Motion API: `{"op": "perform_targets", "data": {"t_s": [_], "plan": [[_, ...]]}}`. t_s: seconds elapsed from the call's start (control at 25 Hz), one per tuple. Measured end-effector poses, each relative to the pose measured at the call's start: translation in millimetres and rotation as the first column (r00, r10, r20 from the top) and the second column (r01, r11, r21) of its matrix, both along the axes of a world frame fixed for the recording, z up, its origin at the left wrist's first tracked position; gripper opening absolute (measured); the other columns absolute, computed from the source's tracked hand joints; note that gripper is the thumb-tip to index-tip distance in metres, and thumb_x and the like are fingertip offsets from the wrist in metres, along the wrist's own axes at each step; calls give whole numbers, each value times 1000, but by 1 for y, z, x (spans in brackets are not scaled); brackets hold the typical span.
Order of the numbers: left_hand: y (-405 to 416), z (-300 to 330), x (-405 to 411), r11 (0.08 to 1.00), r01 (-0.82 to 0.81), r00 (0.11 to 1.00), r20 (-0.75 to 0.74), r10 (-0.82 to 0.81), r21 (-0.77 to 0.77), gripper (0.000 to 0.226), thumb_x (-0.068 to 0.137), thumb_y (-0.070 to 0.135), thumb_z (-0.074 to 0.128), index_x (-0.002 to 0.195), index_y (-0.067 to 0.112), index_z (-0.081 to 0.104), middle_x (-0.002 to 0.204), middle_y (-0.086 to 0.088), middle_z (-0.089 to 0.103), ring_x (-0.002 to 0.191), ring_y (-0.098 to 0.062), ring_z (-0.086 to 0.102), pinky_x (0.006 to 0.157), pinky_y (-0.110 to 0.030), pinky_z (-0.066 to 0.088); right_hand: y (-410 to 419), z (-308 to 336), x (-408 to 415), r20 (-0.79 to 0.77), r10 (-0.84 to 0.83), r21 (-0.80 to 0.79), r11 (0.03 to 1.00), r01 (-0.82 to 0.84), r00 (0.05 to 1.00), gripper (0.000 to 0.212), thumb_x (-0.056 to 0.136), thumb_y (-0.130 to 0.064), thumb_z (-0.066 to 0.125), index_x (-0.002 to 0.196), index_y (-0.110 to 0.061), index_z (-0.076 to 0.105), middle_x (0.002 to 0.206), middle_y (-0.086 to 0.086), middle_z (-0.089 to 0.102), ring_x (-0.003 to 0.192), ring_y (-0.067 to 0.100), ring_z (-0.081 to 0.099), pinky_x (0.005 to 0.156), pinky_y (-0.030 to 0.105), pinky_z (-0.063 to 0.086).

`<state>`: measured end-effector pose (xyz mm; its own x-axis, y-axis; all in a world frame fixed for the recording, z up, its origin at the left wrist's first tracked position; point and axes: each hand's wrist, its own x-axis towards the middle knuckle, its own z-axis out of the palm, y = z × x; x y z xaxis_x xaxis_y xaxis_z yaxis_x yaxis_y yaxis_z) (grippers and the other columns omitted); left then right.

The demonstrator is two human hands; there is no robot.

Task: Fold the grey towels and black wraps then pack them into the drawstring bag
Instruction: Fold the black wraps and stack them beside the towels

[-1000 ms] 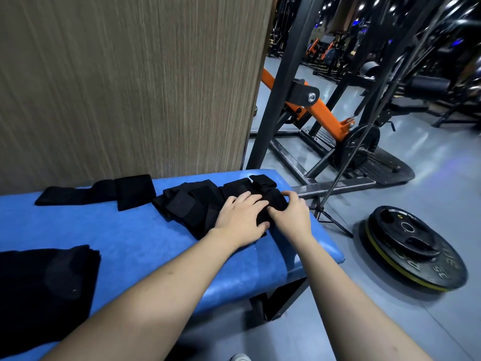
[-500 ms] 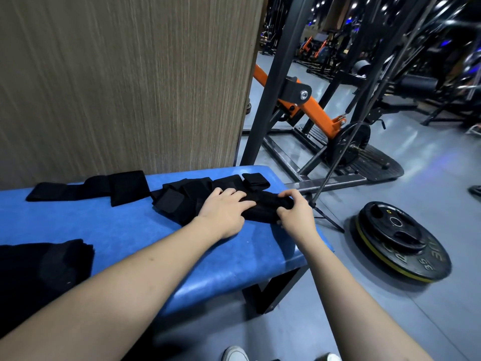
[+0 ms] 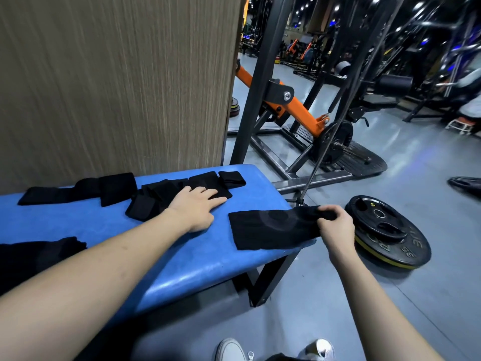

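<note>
A black wrap (image 3: pixel 270 229) lies flat across the right end of the blue bench (image 3: pixel 182 259). My right hand (image 3: pixel 335 225) grips its right edge past the bench's end. My left hand (image 3: pixel 196 207) rests with straight fingers on a pile of black wraps (image 3: pixel 166 194) at the back of the bench. Another long black wrap (image 3: pixel 78 190) lies stretched out at the back left. Dark cloth (image 3: pixel 33 256) sits at the left edge of the bench; I cannot tell what it is.
A wood-grain wall panel (image 3: pixel 117 82) stands right behind the bench. A black and orange gym machine (image 3: pixel 291 105) fills the floor beyond. Weight plates (image 3: pixel 385 230) lie on the grey floor to the right. My shoes (image 3: pixel 231 350) show below.
My right hand has pulled one black wrap out of the pile, toward me and to the right, and spread it flat. My left hand stayed on the pile.
</note>
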<state>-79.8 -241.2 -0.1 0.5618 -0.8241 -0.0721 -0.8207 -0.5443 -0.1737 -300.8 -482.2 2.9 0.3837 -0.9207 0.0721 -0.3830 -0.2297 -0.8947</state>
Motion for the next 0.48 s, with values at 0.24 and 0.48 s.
{"op": "perform_targets", "data": {"t_s": [0.24,0.48], "plan": [[17,-4,19,999,45,988,148,-42,-23,57,98,33,27,155,36,22,163,2,22,146,-21,25,116,-39,18,16,-5,9,-61,246,73,968,-242,967,30,81,2,56,98,-20,68,96,-3,68,78,13,60,66,26,50],[22,-3,-47,887,65,996,-25,-86,-456,56,89,51,24,127,32,60,124,8,54,110,-18,53,93,-34,38,18,-3,7,-13,243,114,964,-240,970,10,87,-9,62,88,-16,70,87,1,68,75,19,59,63,38,54]]}}
